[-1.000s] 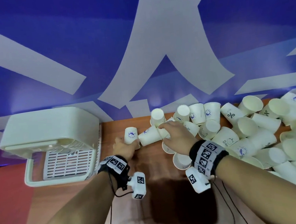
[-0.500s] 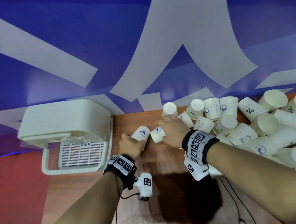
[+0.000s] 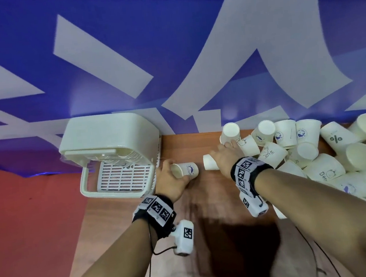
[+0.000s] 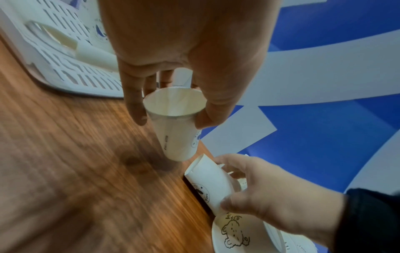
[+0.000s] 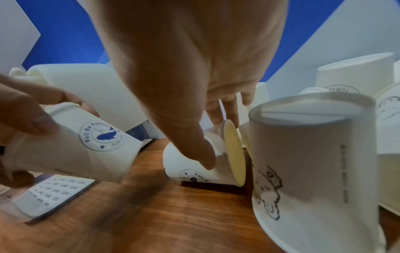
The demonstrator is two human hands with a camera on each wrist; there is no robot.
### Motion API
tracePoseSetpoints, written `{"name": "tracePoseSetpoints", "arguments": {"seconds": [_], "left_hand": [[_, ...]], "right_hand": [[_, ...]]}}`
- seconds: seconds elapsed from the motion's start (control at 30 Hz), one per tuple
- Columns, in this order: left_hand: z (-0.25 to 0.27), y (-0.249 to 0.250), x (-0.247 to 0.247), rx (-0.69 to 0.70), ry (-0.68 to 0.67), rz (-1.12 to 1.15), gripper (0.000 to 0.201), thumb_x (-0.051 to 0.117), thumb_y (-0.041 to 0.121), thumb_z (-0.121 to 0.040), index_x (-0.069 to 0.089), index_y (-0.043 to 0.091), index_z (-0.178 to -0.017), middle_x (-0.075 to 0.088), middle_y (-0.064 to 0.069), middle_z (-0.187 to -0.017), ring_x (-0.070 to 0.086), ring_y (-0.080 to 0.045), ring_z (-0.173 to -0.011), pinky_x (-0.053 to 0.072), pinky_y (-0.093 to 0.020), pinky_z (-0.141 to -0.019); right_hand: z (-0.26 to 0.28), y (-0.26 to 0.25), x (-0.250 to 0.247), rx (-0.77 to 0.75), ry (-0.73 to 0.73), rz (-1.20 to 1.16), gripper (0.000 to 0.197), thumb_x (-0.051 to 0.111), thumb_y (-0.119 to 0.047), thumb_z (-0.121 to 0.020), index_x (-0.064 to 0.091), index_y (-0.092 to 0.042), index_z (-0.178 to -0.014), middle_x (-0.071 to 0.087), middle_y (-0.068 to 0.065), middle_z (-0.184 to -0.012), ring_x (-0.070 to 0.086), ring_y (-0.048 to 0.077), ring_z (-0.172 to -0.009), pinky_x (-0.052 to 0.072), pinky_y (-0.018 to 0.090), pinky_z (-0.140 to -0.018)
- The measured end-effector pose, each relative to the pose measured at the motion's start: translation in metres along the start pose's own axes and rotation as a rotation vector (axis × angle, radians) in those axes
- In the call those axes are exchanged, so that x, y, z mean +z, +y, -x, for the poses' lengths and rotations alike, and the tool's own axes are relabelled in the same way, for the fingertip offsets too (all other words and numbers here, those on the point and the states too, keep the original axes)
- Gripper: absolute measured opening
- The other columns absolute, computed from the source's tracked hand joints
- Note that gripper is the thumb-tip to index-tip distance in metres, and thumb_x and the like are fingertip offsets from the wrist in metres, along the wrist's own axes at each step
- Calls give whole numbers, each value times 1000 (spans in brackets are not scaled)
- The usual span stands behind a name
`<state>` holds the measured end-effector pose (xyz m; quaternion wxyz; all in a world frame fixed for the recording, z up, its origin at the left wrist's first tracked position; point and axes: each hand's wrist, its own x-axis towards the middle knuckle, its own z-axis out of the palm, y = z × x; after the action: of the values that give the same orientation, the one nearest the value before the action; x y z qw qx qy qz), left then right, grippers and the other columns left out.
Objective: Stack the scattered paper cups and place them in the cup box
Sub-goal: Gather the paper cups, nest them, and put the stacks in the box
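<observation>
Early stage: the heap of cups (image 3: 326, 153) at right lies unstacked, and a few cups seem to lie in the box (image 3: 113, 165) at far left. The left hand (image 3: 170, 181) pinches a whale-logo cup (image 3: 186, 170) at its rim beside the box. The right hand (image 3: 226, 158) curls its fingers round a second cup (image 3: 209, 165), lying on its side at the heap's left edge.

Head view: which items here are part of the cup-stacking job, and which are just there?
Job:
- whale-logo cup held in left hand
- lying cup gripped by right hand
- pile of loose cups
- cup box

Just there:
- wooden table
- blue and white backdrop
- wrist cameras
</observation>
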<state>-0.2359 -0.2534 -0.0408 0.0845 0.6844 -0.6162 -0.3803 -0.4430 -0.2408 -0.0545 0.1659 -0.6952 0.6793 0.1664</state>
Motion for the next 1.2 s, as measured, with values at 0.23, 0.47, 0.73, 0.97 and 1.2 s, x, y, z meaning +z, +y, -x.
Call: {"name": "tracePoseSetpoints", "arguments": {"seconds": [0.23,0.47,0.73,0.97,1.2], "left_hand": [[8,-12,-17,17,21,1,70,83,28,-68,49,22,-129,39,-5,-116,51,-23,-103,41,-31,-102],[22,-22,-32,35,40,48,67,85,21,-67,52,18,-125,42,-7,-114,49,-21,-101,43,-29,-96],[29,-43,-65,70,15,164,61,78,44,-48,52,47,-103,63,-7,-103,64,-24,-93,55,-44,-87],[40,-61,-123,142,-10,276,65,74,32,-50,54,38,-112,64,0,-106,66,-23,-93,58,-50,-79],[32,-102,-187,144,33,232,58,82,18,-67,54,20,-117,60,7,-108,63,-19,-100,52,-40,-93]], "right_hand": [[-1,-4,6,-20,13,47,57,62,-17,-83,45,-24,-136,51,8,-126,45,29,-120,24,41,-113],[13,-23,-5,-13,25,-105,73,70,-33,-81,34,-32,-144,45,8,-126,50,29,-113,35,41,-105],[50,-65,-52,3,125,-359,76,70,-38,-74,35,-32,-141,43,4,-125,51,29,-112,49,41,-88],[71,-115,-94,-20,258,-519,65,72,-37,-76,43,-27,-133,51,4,-120,51,26,-111,47,40,-92],[69,-180,-112,-28,326,-642,49,70,-37,-77,51,-26,-121,47,-1,-110,50,24,-104,45,36,-86]]}}
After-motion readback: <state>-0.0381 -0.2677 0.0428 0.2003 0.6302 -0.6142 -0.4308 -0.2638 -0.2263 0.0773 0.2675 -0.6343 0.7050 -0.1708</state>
